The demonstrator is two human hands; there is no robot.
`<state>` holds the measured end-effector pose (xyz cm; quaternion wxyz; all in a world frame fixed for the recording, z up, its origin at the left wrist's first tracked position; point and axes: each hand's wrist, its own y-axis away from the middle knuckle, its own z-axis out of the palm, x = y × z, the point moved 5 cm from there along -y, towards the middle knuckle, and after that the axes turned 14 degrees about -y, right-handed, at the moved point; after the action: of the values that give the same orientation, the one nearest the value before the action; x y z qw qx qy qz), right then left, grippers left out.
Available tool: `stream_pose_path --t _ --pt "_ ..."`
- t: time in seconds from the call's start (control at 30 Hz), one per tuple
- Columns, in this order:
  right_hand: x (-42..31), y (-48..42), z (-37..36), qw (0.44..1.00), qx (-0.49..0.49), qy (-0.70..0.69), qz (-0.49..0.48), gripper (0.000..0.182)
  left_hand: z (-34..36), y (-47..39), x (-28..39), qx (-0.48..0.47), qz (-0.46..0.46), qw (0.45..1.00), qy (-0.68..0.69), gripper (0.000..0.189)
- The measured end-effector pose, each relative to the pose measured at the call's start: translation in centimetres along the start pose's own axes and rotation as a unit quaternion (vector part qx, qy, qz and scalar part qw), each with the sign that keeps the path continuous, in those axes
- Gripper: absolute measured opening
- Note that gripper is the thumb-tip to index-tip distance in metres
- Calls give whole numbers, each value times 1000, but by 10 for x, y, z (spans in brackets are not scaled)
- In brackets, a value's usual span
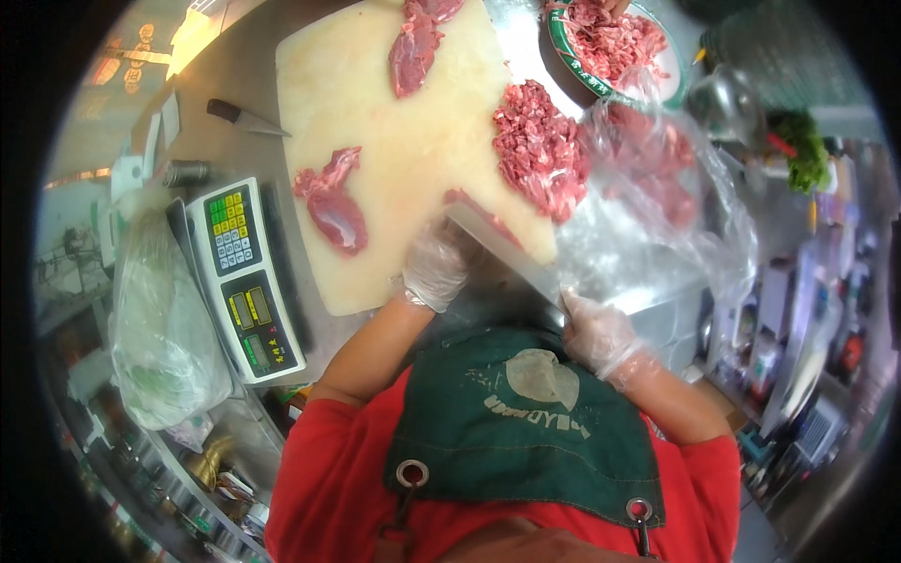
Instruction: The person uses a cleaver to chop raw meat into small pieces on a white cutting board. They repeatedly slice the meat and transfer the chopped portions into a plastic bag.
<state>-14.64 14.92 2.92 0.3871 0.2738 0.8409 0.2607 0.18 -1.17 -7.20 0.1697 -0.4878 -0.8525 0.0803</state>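
In a clear plastic glove, my right hand (598, 334) grips the handle of a broad-bladed cleaver (503, 253). Its blade slants up and left over the near edge of a cream cutting board (394, 141). A piece of raw red meat (486, 214) lies along the blade's far side. My left hand (440, 264), gloved too, is at the blade's tip end by this meat; its fingers are partly hidden and blurred. Chopped raw meat (538, 151) is heaped on the board's right side. Whole pieces lie at the left (334, 204) and far end (415, 56).
A small knife (246, 118) lies beside the board's left edge. Nearby are a digital scale (246, 281) and a plastic bag of greens (165, 324). At right sits a clear bag of meat (654, 162). Another person's hand (618, 5) touches the green-rimmed plate (595, 83) of shredded meat.
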Motion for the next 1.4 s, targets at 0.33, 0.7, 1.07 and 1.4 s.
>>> stream_pose_path --t 0.33,0.7,1.07,1.4 --pt "-35 -37 4 999 -44 28 17 34 -3 -9 0 56 28 998 2 51" --pt "-15 -31 -6 992 100 -25 -74 37 -30 -18 9 172 -13 985 4 32" --pt "-1 -1 1 1000 -2 -6 -13 48 -21 -9 3 85 6 994 66 49" --pt "-30 -37 3 998 -47 31 -4 30 -20 -14 2 88 7 996 13 49"
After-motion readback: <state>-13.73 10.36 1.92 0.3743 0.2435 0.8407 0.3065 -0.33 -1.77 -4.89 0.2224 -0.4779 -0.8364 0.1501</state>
